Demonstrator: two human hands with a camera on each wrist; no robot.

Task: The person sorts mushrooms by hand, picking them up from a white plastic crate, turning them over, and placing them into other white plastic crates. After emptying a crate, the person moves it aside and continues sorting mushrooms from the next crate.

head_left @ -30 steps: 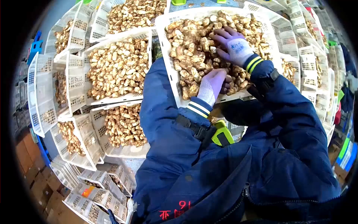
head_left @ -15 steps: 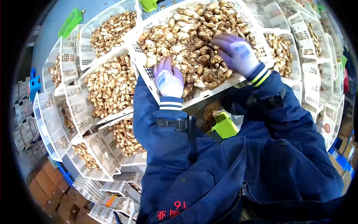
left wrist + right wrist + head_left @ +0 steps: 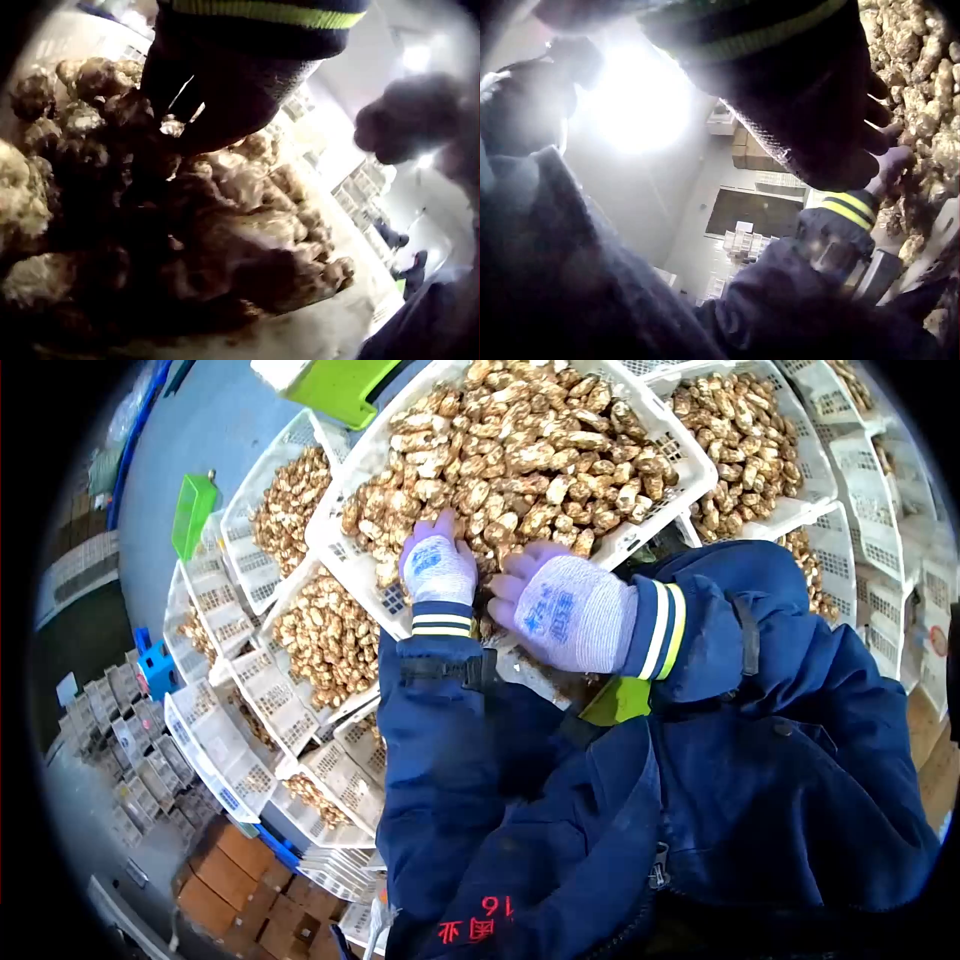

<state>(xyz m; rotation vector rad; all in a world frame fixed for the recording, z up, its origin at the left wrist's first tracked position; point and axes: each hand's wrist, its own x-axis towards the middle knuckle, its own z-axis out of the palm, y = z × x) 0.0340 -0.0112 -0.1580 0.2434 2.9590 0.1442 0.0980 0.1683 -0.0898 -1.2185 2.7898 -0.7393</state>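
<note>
A white perforated plastic crate (image 3: 340, 510) lies in front of me, heaped with brown-and-cream mushrooms (image 3: 500, 450). My left hand (image 3: 438, 570), in a purple-and-white glove, rests its extended fingers on the mushrooms at the crate's near-left part. The left wrist view shows those fingers reaching down into dark, shaded mushrooms (image 3: 247, 180). Beside it, my right hand (image 3: 570, 610), gloved alike, is over the crate's near edge, back of the hand up and fingers pointing left. In the right wrist view its loosely bent fingers come close to the left hand (image 3: 892, 166); no mushroom shows in them.
More mushroom-filled crates stand at left (image 3: 325, 640) and right (image 3: 740, 450). A bright green plastic piece (image 3: 340, 385) lies past the far-left corner, and a green bin (image 3: 192, 515) farther left. Cardboard boxes (image 3: 235, 865) are stacked at lower left.
My left hand went from the near middle of the heap to its near-left part. The right hand came from the heap's right side to the near edge, beside the left. The head view has turned.
</note>
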